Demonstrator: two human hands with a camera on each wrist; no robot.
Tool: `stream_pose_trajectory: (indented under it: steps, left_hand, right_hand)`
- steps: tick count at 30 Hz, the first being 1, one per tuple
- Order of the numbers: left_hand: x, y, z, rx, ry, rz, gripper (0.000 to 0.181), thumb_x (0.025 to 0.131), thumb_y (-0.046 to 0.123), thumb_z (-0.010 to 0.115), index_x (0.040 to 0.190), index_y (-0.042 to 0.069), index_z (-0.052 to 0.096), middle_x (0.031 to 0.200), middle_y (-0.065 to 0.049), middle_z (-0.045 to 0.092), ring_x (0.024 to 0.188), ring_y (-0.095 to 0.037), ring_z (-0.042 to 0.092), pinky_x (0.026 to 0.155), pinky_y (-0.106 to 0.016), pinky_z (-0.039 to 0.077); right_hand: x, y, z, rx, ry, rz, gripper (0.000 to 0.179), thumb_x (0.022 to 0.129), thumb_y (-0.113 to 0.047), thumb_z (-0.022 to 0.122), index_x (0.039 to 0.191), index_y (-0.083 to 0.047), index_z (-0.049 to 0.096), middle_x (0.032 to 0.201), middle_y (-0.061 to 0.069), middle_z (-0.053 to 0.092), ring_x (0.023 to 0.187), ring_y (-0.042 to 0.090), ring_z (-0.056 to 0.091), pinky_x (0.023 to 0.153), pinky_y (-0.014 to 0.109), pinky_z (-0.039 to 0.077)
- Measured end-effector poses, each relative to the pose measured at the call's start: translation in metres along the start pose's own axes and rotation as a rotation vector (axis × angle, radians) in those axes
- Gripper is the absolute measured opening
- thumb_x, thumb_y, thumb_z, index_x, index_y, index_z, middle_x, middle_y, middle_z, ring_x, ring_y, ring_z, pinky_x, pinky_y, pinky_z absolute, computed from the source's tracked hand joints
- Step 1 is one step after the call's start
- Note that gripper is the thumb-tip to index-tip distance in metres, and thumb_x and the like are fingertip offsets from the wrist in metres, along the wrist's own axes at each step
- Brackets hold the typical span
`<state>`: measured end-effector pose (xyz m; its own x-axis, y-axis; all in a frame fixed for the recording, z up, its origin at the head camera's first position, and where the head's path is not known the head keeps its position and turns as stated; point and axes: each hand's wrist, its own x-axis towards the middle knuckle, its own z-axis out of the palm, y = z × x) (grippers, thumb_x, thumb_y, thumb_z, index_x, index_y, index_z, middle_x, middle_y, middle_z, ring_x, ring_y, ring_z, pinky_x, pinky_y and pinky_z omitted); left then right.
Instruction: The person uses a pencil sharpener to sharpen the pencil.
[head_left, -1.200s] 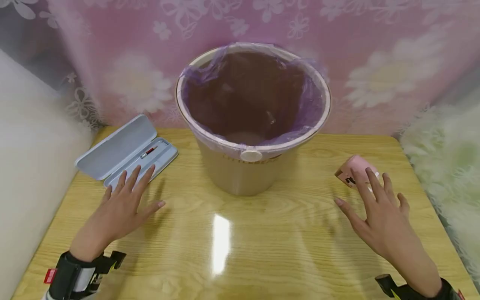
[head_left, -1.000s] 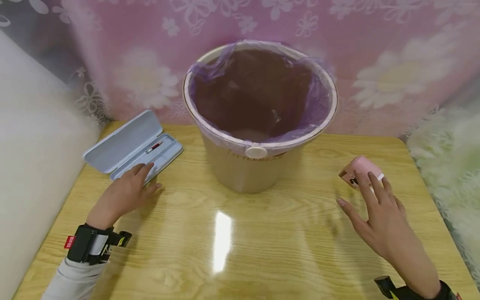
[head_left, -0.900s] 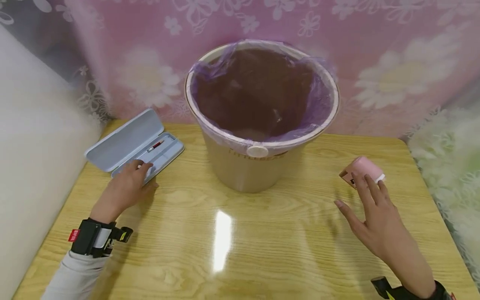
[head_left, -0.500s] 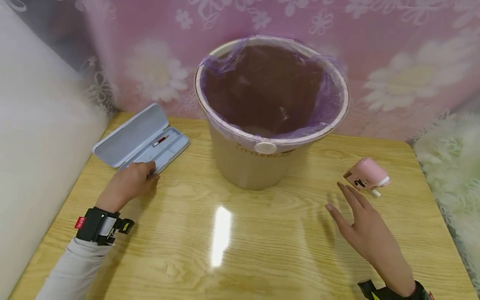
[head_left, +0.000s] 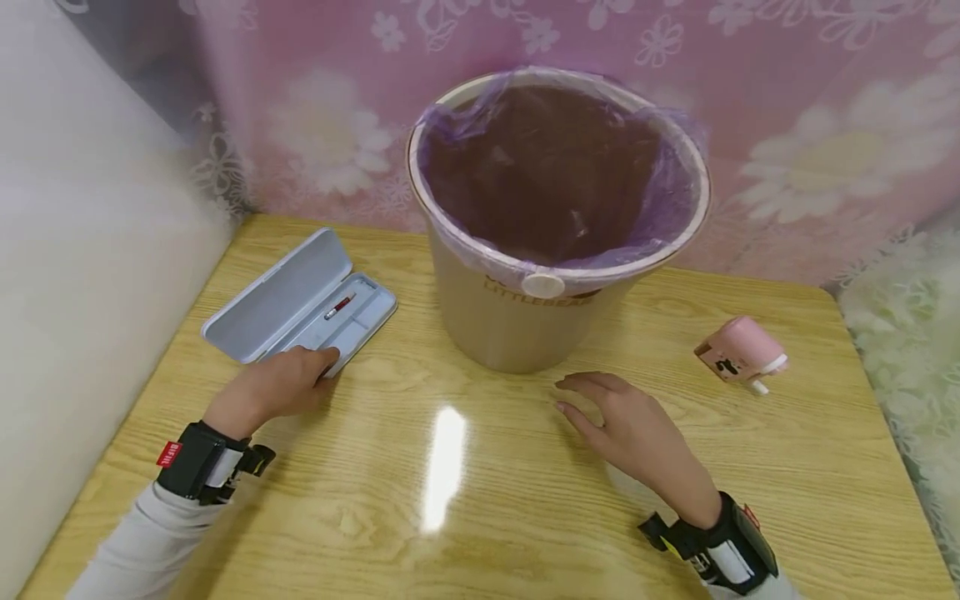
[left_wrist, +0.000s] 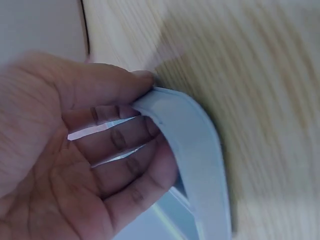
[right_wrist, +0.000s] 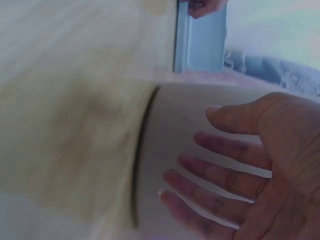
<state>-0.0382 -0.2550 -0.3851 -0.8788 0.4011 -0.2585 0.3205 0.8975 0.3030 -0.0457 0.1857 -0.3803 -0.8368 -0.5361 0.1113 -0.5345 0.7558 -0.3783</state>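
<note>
Head view: left hand (head_left: 279, 385) pinches pencil case (head_left: 279, 293), partly hiding it; right hand (head_left: 636, 429) relaxed, apart.

In the head view the table (head_left: 525, 517) is brightly and evenly lit, though a white streak of glare is reflected from its glossy top. Soft shadows are cast beside the left hand (head_left: 270, 385) and right hand (head_left: 633, 429); the bucket's (head_left: 517, 333) inside is left dark. In both wrist views the wood is blurred, and the right one's upper right corner is washed out.
</note>
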Motion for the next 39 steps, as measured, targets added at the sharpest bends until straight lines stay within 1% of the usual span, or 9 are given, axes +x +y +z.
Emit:
stream_pose_trajectory:
  steps: [5,8,13,17,22,25,27,32,39]
  left_hand:
    - [-0.003,0.013,0.005,0.039,-0.064,-0.002,0.013,0.092,0.004,0.064,0.089,0.009,0.052,0.067,0.000,0.047,0.059,-0.015,0.045,0.055,-0.030,0.038]
    - [-0.007,0.022,0.009,0.073,-0.100,0.019,0.014,0.089,0.002,0.066,0.090,0.011,0.055,0.069,0.001,0.050,0.062,-0.014,0.046,0.057,-0.031,0.040]
    - [-0.018,0.042,0.016,0.074,-0.173,0.047,0.023,0.087,-0.004,0.068,0.094,0.016,0.061,0.078,0.003,0.055,0.068,-0.013,0.046,0.060,-0.030,0.042]
    - [-0.024,0.057,0.022,0.117,-0.147,0.097,0.029,0.082,-0.007,0.072,0.092,0.019,0.064,0.080,0.005,0.057,0.069,-0.012,0.045,0.059,-0.029,0.043]
    - [-0.026,0.067,0.028,0.160,-0.099,0.175,0.034,0.075,-0.007,0.081,0.094,0.018,0.069,0.081,0.004,0.062,0.071,-0.010,0.049,0.061,-0.030,0.048]
    - [-0.026,0.069,0.029,0.156,-0.086,0.183,0.034,0.074,-0.007,0.081,0.095,0.018,0.070,0.080,0.004,0.063,0.070,-0.010,0.050,0.061,-0.030,0.048]
    - [-0.026,0.071,0.029,0.155,-0.083,0.183,0.034,0.074,-0.008,0.081,0.092,0.018,0.069,0.078,0.005,0.060,0.069,-0.010,0.048,0.060,-0.029,0.046]
    - [-0.027,0.073,0.028,0.137,-0.069,0.204,0.034,0.075,-0.011,0.078,0.085,0.018,0.065,0.073,0.008,0.051,0.067,-0.009,0.042,0.059,-0.026,0.041]
    - [-0.027,0.079,0.026,0.156,-0.014,0.249,0.031,0.079,-0.007,0.078,0.079,0.018,0.060,0.072,0.008,0.048,0.066,-0.008,0.041,0.057,-0.025,0.039]
  right_hand:
    - [0.021,-0.012,0.001,-0.026,0.015,-0.077,0.028,0.095,-0.029,0.073,0.117,-0.012,0.074,0.114,0.009,0.074,0.105,0.027,0.071,0.083,0.046,0.058]
    - [0.024,-0.014,0.001,-0.034,0.017,-0.083,0.028,0.094,-0.030,0.073,0.116,-0.013,0.075,0.110,0.007,0.074,0.099,0.025,0.071,0.079,0.045,0.058]
    - [0.023,-0.017,0.009,-0.027,-0.004,-0.079,0.034,0.094,-0.030,0.074,0.124,-0.013,0.072,0.116,0.009,0.074,0.103,0.027,0.072,0.081,0.046,0.058]
    - [0.025,-0.028,0.026,-0.058,-0.031,-0.133,0.037,0.093,-0.031,0.075,0.126,-0.015,0.071,0.116,0.008,0.074,0.103,0.026,0.072,0.080,0.044,0.059]
    - [0.028,-0.047,0.051,-0.046,-0.119,-0.290,0.036,0.093,-0.031,0.074,0.126,-0.016,0.070,0.115,0.003,0.074,0.106,0.021,0.071,0.087,0.039,0.059]
    - [0.031,-0.055,0.063,-0.052,-0.149,-0.369,0.034,0.095,-0.030,0.072,0.126,-0.016,0.070,0.109,0.001,0.072,0.099,0.016,0.069,0.083,0.034,0.058]
    - [0.033,-0.059,0.067,-0.073,-0.137,-0.403,0.028,0.096,-0.030,0.071,0.121,-0.017,0.071,0.102,-0.001,0.069,0.091,0.013,0.066,0.077,0.031,0.058]
    - [0.032,-0.062,0.070,-0.083,-0.086,-0.437,0.008,0.095,-0.025,0.073,0.100,-0.019,0.075,0.092,-0.006,0.065,0.082,0.007,0.063,0.071,0.027,0.056]
    - [0.018,-0.060,0.066,-0.077,-0.070,-0.451,0.006,0.094,-0.024,0.075,0.093,-0.018,0.076,0.091,-0.006,0.067,0.081,0.007,0.063,0.072,0.025,0.055]
